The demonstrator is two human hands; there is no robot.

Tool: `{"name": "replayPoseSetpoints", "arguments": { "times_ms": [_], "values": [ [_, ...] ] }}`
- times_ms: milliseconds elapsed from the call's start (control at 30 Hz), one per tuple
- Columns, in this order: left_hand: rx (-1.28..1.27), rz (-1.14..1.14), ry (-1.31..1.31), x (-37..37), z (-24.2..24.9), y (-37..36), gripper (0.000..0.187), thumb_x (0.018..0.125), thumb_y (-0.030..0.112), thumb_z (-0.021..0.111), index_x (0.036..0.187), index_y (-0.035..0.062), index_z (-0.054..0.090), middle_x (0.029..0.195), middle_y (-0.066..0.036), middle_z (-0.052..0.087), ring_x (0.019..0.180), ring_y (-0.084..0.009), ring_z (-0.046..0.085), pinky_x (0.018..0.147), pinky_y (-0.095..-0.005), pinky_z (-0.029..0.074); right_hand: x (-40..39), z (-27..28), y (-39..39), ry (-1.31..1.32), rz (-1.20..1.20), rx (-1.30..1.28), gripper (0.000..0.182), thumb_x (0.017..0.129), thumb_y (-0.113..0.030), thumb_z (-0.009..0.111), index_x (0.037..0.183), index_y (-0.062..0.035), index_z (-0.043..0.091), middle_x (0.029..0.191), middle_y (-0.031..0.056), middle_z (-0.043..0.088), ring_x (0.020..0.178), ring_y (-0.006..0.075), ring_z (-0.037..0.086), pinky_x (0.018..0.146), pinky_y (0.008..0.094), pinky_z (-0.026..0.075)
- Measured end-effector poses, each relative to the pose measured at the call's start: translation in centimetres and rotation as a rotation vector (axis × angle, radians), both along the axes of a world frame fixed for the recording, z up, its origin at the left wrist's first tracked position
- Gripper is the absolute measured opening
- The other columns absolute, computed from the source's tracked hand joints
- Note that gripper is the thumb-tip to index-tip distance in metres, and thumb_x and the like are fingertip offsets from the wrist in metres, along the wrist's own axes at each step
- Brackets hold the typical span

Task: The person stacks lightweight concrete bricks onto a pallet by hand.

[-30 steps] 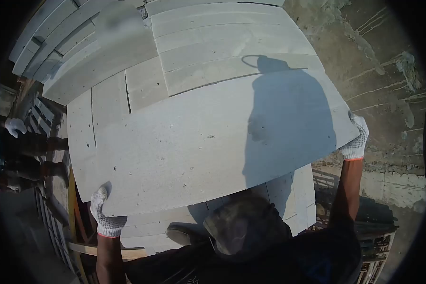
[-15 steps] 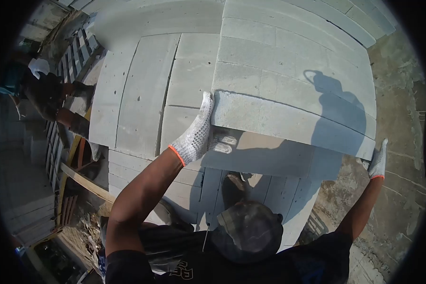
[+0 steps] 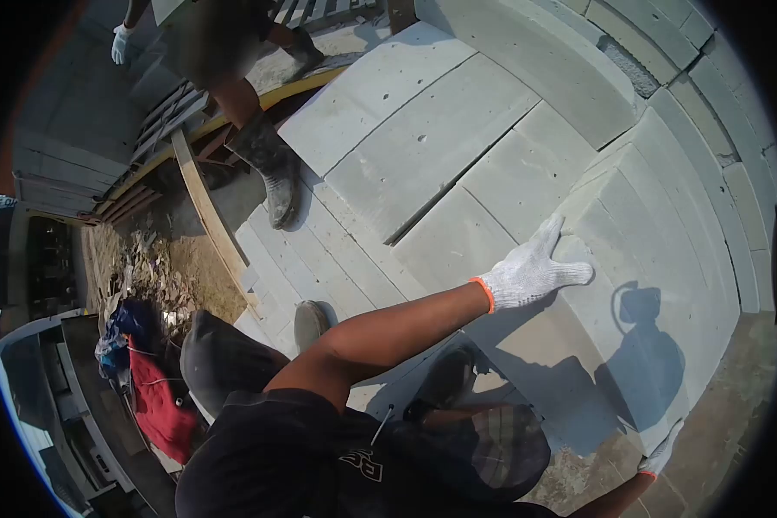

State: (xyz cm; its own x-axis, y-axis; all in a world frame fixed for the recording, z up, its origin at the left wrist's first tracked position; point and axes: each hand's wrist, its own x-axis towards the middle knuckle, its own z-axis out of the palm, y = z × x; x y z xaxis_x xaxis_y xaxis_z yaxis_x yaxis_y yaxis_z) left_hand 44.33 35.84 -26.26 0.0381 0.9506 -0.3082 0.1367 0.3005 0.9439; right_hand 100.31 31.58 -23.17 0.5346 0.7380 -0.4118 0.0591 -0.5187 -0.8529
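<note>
A long pale grey concrete block [image 3: 594,304] lies along the near edge of the block stack, partly under my head's shadow. My left hand [image 3: 535,269], in a white knit glove with an orange cuff, is at the block's left end. Its thumb points up along the end and its fingers lie against the block. At the far right end, my right hand [image 3: 663,453], gloved the same way, presses on the block's end, with its fingertips partly hidden. Flat blocks [image 3: 432,151] with narrow gaps between them lie to the left of the held one.
Another person's black boot [image 3: 272,168] stands on the lower blocks at left; their gloved hand [image 3: 121,45] hangs farther back. A wooden plank [image 3: 207,211] slants beside the stack. Debris [image 3: 151,276] and red cloth [image 3: 157,406] lie at lower left. My shoe [image 3: 311,325] is on lower blocks.
My view has turned left, so the stack appears rotated and farther right. Both hands remain at the block's ends. The other person has stepped closer, a boot now beside the stack.
</note>
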Motion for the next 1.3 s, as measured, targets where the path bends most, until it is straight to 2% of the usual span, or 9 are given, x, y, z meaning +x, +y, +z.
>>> {"name": "replayPoseSetpoints", "arguments": {
  "times_ms": [233,367,667,800,900,1033,1133,1233,1300],
  "values": [
    [0.018,-0.027,-0.059,-1.7,1.1,-0.8,0.105,0.083,0.068,0.055,0.149,-0.0047,0.017,0.151,-0.025,0.029,0.140,-0.0365,0.030,0.115,-0.0380,0.026,-10.4,7.4,4.4,-1.044,0.127,0.078,0.061,0.096,-0.036,0.053,0.142,0.0016,0.039,0.143,0.0161,0.045,0.129,0.0295,0.046,0.107,0.0371,0.036],
    [0.142,-0.105,0.153,-8.5,2.1,-1.8,0.100,0.090,0.068,0.043,0.151,-0.0018,0.006,0.156,-0.022,0.019,0.143,-0.0343,0.023,0.118,-0.0361,0.020,-19.6,11.3,8.2,-1.148,0.338,0.314,0.058,0.096,-0.031,0.054,0.142,0.0008,0.040,0.143,0.0173,0.045,0.131,0.0312,0.044,0.109,0.0380,0.034],
    [-0.230,0.542,0.888,-39.2,6.8,-12.4,0.078,0.090,0.052,0.054,0.142,-0.0041,0.038,0.143,-0.023,0.043,0.134,-0.0332,0.042,0.109,-0.0348,0.034,-53.0,12.2,10.7,-0.669,1.432,0.970,0.070,0.081,-0.031,0.074,0.137,-0.0012,0.045,0.135,0.0203,0.050,0.125,0.0351,0.048,0.104,0.0425,0.040],
    [-0.161,1.167,0.220,-48.1,8.1,-25.5,0.039,0.090,0.036,0.059,0.116,0.0071,0.058,0.113,-0.010,0.066,0.097,-0.0233,0.062,0.076,-0.0435,0.051,-66.4,10.8,5.8,-0.657,1.584,1.197,0.099,0.074,-0.048,0.077,0.147,-0.0030,0.028,0.144,0.0234,0.039,0.134,0.0386,0.037,0.109,0.0459,0.034],
    [0.190,1.604,-0.312,-52.8,11.6,-32.9,0.085,0.083,0.063,0.060,0.148,0.0157,0.030,0.134,-0.014,0.052,0.105,-0.0300,0.060,0.087,-0.0463,0.050,-75.4,12.7,4.1,-0.419,1.420,1.560,0.114,0.068,-0.058,0.077,0.152,-0.0079,0.018,0.150,0.0239,0.026,0.140,0.0394,0.026,0.114,0.0506,0.023],
    [0.745,1.761,-0.360,-57.4,12.3,-36.1,0.112,0.076,0.080,0.052,0.154,0.0235,-0.005,0.159,-0.016,0.012,0.142,-0.0398,0.024,0.111,-0.0560,0.026,-85.9,18.4,7.8,-0.551,1.077,1.871,0.132,0.062,-0.076,0.069,0.153,-0.0055,0.004,0.156,0.0244,0.011,0.145,0.0411,0.013,0.118,0.0488,0.013],
    [0.972,1.665,-0.598,-61.8,8.4,-37.5,0.116,0.069,0.091,0.041,0.154,0.0260,-0.003,0.162,-0.008,-0.003,0.147,-0.0394,0.001,0.115,-0.0586,0.006,-90.2,21.9,9.3,-0.153,1.076,2.000,0.123,0.066,-0.071,0.072,0.151,-0.0019,0.016,0.152,0.0256,0.024,0.141,0.0404,0.026,0.115,0.0458,0.024],
    [1.213,1.354,-0.675,-62.1,10.3,-34.9,0.103,0.077,0.084,0.037,0.149,0.0111,0.032,0.155,-0.013,0.027,0.141,-0.0361,0.026,0.115,-0.0582,0.014,-90.9,23.0,9.4,0.517,1.133,1.911,0.082,0.076,-0.058,0.073,0.131,-0.0002,0.052,0.128,0.0206,0.055,0.120,0.0325,0.054,0.103,0.0394,0.041],
    [1.213,1.468,-0.380,-59.9,12.7,-33.3,0.090,0.087,0.069,0.040,0.148,0.0032,0.030,0.150,-0.017,0.035,0.137,-0.0344,0.035,0.114,-0.0541,0.022,-88.4,23.3,8.3,0.465,0.933,1.973,0.056,0.077,-0.048,0.074,0.107,-0.0030,0.060,0.105,0.0157,0.059,0.100,0.0305,0.058,0.091,0.0402,0.045]
  ]
}}
